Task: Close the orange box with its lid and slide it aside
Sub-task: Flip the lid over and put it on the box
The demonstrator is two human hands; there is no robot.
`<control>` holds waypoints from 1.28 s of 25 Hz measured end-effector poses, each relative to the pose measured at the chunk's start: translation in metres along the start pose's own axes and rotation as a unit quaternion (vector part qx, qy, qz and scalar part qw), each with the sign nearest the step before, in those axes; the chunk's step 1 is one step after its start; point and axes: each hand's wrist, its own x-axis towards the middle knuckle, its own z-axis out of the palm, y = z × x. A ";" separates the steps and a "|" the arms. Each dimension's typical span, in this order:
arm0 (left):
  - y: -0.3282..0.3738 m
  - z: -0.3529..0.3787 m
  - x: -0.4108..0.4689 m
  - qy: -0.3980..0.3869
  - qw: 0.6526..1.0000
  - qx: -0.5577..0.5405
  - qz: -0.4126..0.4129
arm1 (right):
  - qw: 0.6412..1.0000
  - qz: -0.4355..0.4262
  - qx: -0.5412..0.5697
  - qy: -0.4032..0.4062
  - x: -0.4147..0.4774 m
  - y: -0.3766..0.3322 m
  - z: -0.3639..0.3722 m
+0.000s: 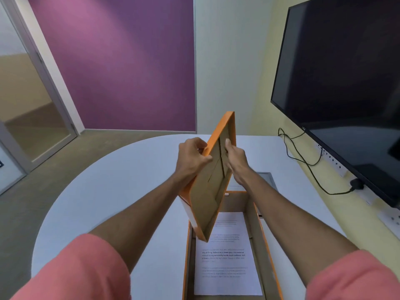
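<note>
a single head-worn wide-angle camera looked forward and down from the person's own height, close over a pale rounded tabletop [104, 191]. it faced a purple wall panel [121, 61], with a large dark wall screen [346, 68] at the right edge.

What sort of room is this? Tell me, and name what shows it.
Probably an office meeting room. A large dark screen hangs on the wall beside a rounded white table, a glass door stands at the left, and wall sockets run under the screen.
</note>
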 end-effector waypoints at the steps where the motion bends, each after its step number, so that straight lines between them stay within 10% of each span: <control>1: 0.005 0.005 -0.002 0.006 1.000 -0.001 0.005 | 1.000 0.002 0.009 -0.016 -0.001 -0.010 0.004; 7: 0.024 0.030 -0.013 -0.057 0.996 -0.063 -0.020 | 0.999 0.025 0.027 0.032 0.003 -0.022 -0.001; 14: -0.029 0.023 -0.041 -0.184 0.919 -0.241 -0.254 | 0.991 0.048 0.122 0.033 -0.014 -0.027 -0.029; 24: -0.081 -0.004 -0.052 -0.130 0.861 -0.259 -0.417 | 0.976 0.031 0.212 -0.038 -0.024 -0.019 -0.052; 32: -0.102 -0.016 -0.049 -0.089 0.857 -0.243 -0.446 | 1.000 0.023 -0.012 -0.003 -0.024 0.024 -0.074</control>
